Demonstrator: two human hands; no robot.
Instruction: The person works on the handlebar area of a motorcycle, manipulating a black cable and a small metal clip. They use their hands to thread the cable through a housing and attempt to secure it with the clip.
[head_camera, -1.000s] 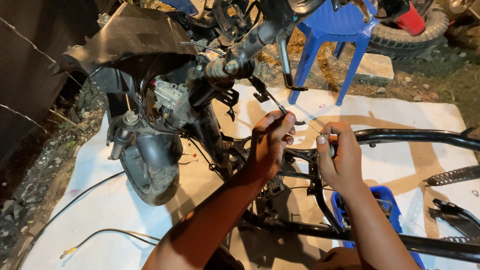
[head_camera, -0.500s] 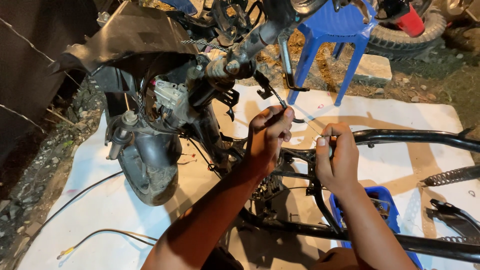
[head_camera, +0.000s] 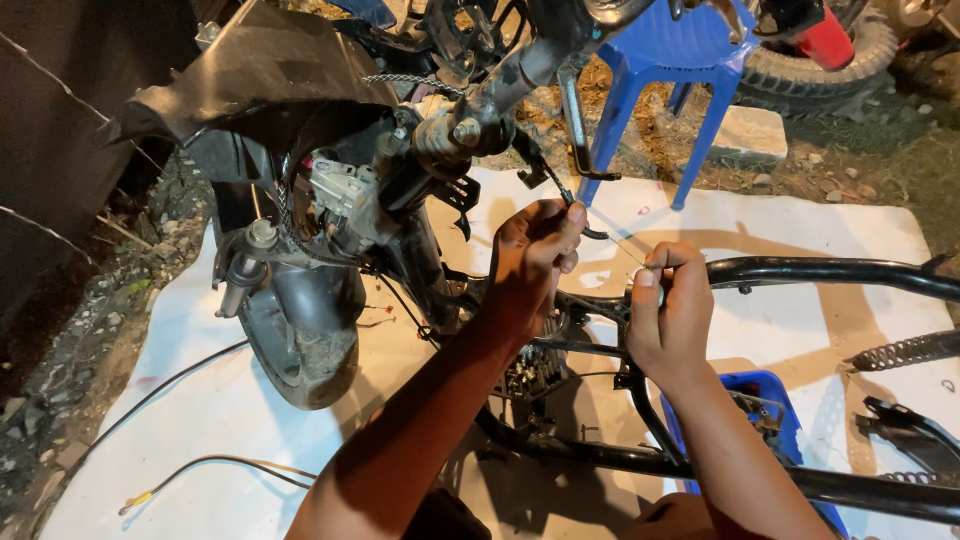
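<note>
1. We work on a stripped scooter frame (head_camera: 820, 272) laid on a white sheet (head_camera: 800, 215); our left hand (head_camera: 535, 255) pinches the black cable (head_camera: 585, 215) by its end, and our right hand (head_camera: 670, 310) grips a thin wire (head_camera: 625, 250) running between the two hands.
2. The step looks like threading or freeing that cable; next likely calls for a steady pull.
3. Against half a second ago, both hands sit almost unchanged. The front wheel (head_camera: 300, 340) stands left of our hands, a blue stool (head_camera: 680, 60) beyond them.

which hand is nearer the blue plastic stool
Right. The right hand is below the blue plastic stool, near its legs; the left hand sits farther to the left.
</note>
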